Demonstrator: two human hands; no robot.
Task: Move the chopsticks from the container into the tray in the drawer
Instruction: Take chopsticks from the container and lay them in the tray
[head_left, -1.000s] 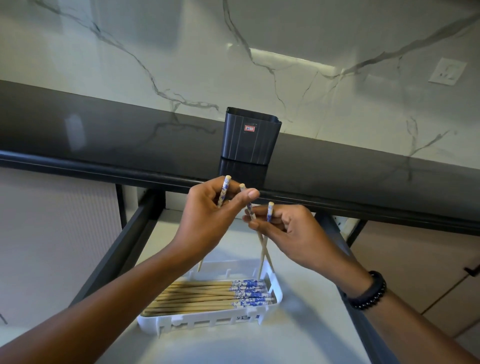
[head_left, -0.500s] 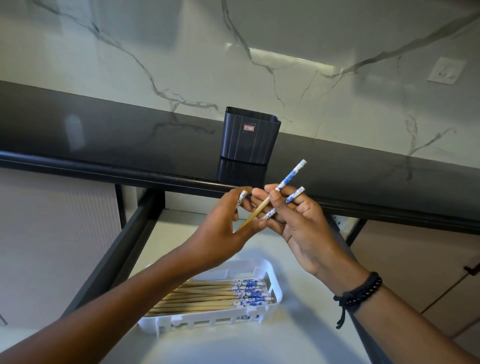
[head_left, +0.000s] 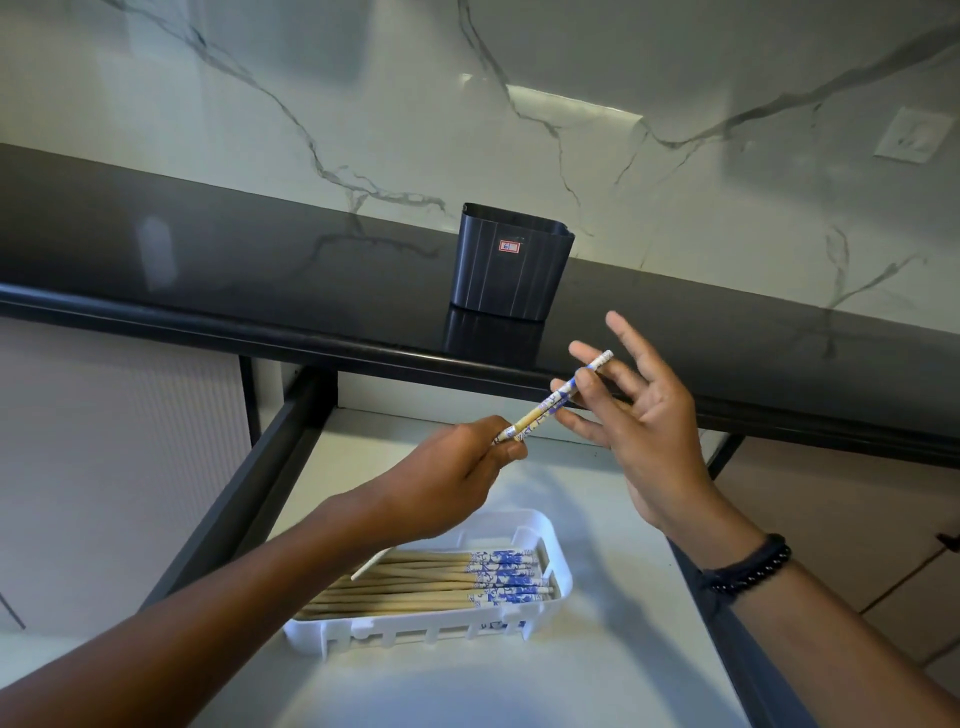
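Note:
My left hand (head_left: 457, 470) grips a few blue-and-white patterned chopsticks (head_left: 545, 408) near their decorated ends, slanting up to the right over the open drawer (head_left: 597, 675). My right hand (head_left: 641, 421) is spread, its straight fingers touching the upper ends of those chopsticks. The dark ribbed container (head_left: 511, 265) stands on the black counter behind my hands; its inside is hidden. Below, a white slotted tray (head_left: 563, 577) on the drawer floor holds several chopsticks (head_left: 441, 584) lying side by side, patterned ends to the right.
The black counter edge (head_left: 311, 343) runs across just above the drawer. Dark drawer rails (head_left: 249, 478) flank the white floor on both sides. A marble wall with a socket (head_left: 909, 135) rises behind. A beaded bracelet (head_left: 748, 569) is on my right wrist.
The chopsticks went from upright and split between both hands to a slanted bundle in my left hand. My right hand's fingers have spread and loosened their hold.

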